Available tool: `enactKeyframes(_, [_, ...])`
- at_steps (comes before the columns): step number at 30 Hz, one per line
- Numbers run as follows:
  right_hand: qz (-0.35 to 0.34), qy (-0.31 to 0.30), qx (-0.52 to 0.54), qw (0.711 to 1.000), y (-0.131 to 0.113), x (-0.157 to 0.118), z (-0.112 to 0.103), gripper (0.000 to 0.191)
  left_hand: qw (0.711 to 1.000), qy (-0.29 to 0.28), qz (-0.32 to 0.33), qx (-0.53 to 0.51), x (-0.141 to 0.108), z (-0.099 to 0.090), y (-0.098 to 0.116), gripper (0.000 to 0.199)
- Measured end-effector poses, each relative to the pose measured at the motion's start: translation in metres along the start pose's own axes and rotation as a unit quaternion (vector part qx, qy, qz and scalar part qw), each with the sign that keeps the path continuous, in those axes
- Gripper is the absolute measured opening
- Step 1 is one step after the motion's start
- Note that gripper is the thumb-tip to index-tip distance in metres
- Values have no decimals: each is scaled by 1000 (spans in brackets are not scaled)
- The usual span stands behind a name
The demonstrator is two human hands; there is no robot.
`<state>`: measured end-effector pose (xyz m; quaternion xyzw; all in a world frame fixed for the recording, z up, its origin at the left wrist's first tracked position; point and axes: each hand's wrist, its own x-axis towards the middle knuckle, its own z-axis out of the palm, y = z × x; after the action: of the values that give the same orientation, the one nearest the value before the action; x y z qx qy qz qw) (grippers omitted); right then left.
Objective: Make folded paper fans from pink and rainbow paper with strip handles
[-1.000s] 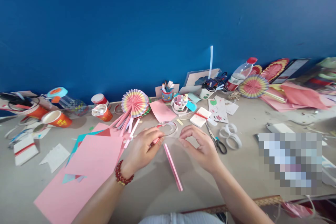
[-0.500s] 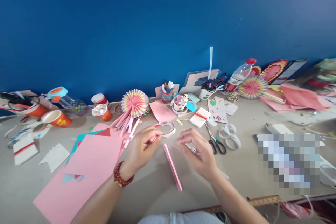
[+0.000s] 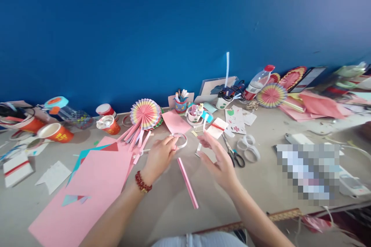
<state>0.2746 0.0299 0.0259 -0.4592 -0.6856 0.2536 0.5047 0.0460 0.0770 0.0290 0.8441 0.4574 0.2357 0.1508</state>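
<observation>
My left hand [image 3: 160, 158], wearing a beaded bracelet, is closed on a white ring-shaped roll of tape [image 3: 182, 141] by its edge. To the right my right hand [image 3: 218, 160] is raised over the table, thumb and fingers apart. A short whitish strip [image 3: 199, 148] shows by its fingertips; whether it touches them I cannot tell. Between and below both hands a narrow folded pink paper strip [image 3: 188, 183] lies on the table. Black-handled scissors [image 3: 235, 154] rest just right of my right hand, beside two white rings [image 3: 249, 148].
Pink paper sheets [image 3: 95, 173] cover the left. A pleated paper fan [image 3: 145, 114], paper cups [image 3: 56, 134] and a pen holder [image 3: 181, 104] stand near the blue wall. A plastic bottle [image 3: 259, 83] leans at the back right, with a white power strip [image 3: 352, 181] in front.
My right thumb and fingers have spread from a near pinch. My left hand keeps the tape roll, which has shifted slightly. The whole view has turned a little to the right.
</observation>
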Motion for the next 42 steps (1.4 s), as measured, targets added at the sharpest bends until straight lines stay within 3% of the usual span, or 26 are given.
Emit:
enactKeyframes(3, [5,-9,-4,1000,-2,1,6,52,995,44,-53,-68,-1,6,-6,41])
enactKeyframes(5, [9,0,40,999,-5,0,7,44,975,55,-91,-194,-4,2,-6,31])
enactKeyframes(8, [7,-2,120,993,-14,-2,11,45,910,41,-138,-389,-10,-2,7,25])
enactKeyframes(11, [-17,-12,128,992,-25,-4,19,55,845,16,-136,-516,-15,1,22,17])
enactKeyframes(14, [-60,-6,82,995,-33,-3,29,70,806,-1,-144,-575,-20,10,29,26])
enactKeyframes(18, [-78,14,37,996,-36,-2,37,80,778,8,-176,-603,-26,18,25,53])
enactKeyframes(26, [-104,18,-4,994,-35,-3,37,79,647,-21,-161,-745,-21,14,36,31])
enactKeyframes(28, [-104,28,-19,994,-33,-4,37,78,642,-10,-170,-748,-18,12,39,33])
enactKeyframes(33, [-110,17,-60,992,-30,-7,43,85,662,45,-172,-728,-15,15,40,31])
enactKeyframes(42, [-101,18,-96,990,-32,-4,54,95,722,134,-177,-656,-19,18,45,17])
